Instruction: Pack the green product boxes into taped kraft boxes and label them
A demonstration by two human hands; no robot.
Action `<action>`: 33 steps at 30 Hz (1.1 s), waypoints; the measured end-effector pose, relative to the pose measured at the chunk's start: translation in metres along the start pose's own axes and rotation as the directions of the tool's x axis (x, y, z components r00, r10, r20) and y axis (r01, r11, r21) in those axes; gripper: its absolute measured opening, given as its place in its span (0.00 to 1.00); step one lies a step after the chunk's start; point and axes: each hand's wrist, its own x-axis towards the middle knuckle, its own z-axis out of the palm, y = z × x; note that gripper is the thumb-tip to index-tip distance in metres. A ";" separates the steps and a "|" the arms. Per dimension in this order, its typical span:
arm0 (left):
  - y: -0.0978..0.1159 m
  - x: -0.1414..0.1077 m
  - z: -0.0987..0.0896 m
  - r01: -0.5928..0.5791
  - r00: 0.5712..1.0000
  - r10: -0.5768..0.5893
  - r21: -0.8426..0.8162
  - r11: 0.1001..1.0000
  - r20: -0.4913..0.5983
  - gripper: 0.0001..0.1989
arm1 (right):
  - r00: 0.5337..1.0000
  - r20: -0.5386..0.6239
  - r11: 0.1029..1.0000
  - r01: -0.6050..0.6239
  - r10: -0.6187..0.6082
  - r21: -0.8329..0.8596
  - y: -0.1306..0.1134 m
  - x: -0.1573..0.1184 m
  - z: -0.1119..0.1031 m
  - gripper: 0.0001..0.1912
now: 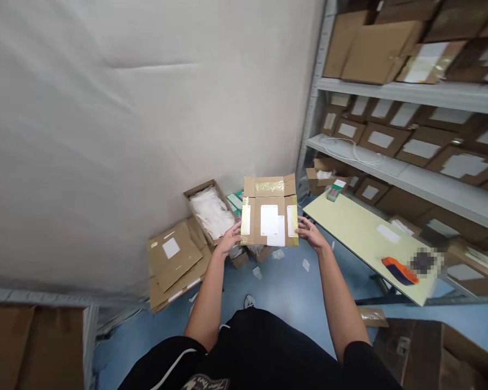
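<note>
Out in front of me I hold a flattened cardboard box [249,216] between both hands. White labels lie on its middle and sides, and yellowish tape runs along its edges and top flap. My left hand [230,238] grips its lower left edge. On the opposite edge, my right hand [309,233] is closed with the fingers partly behind the board. Just left of the held cardboard is an open carton [199,190] filled with white crumpled material. Green packages [235,202] show partly behind the held piece.
Flat cardboard sheets [179,265] are stacked at the lower left. To the right stands a pale green table [350,216] with an orange and dark blue tool [399,271] on it. Metal shelves [410,95] hold many labelled boxes. Paper scraps [306,265] lie on the blue floor [284,292].
</note>
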 end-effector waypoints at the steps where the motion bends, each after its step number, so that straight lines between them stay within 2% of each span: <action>1: -0.002 0.015 0.013 0.016 0.999 -0.016 0.010 1.000 0.034 0.48 | 0.999 -0.035 1.000 -0.006 0.006 0.013 -0.001 -0.007 -0.016 0.35; 7: -0.012 0.114 0.082 0.076 0.972 -0.094 0.094 0.993 0.216 0.47 | 0.964 -0.263 0.998 -0.018 0.034 0.061 0.005 -0.027 -0.094 0.35; 12: -0.026 0.210 0.146 0.096 0.905 -0.136 0.120 0.988 0.402 0.46 | 0.882 -0.470 0.998 -0.003 0.030 0.059 0.003 -0.026 -0.148 0.40; 16: -0.032 0.283 0.194 0.121 0.847 -0.174 0.138 0.983 0.503 0.45 | 0.789 -0.614 1.000 -0.008 0.024 0.030 -0.007 -0.020 -0.177 0.41; 20: -0.032 0.340 0.236 0.116 0.806 -0.208 0.197 0.973 0.554 0.43 | 0.711 -0.703 0.999 0.039 -0.006 0.031 -0.012 -0.009 -0.195 0.42; 25: -0.038 0.383 0.280 0.081 0.804 -0.230 0.282 0.956 0.548 0.36 | 0.639 -0.769 0.999 0.033 0.013 0.044 -0.006 0.000 -0.224 0.40; 29: -0.048 0.401 0.318 0.074 0.803 -0.244 0.315 0.946 0.544 0.33 | 0.616 -0.787 0.996 0.036 0.042 0.081 0.002 -0.002 -0.261 0.39; 33: -0.057 0.413 0.360 0.060 0.812 -0.259 0.365 0.929 0.523 0.33 | 0.615 -0.785 0.989 0.061 0.072 0.138 0.009 -0.004 -0.308 0.40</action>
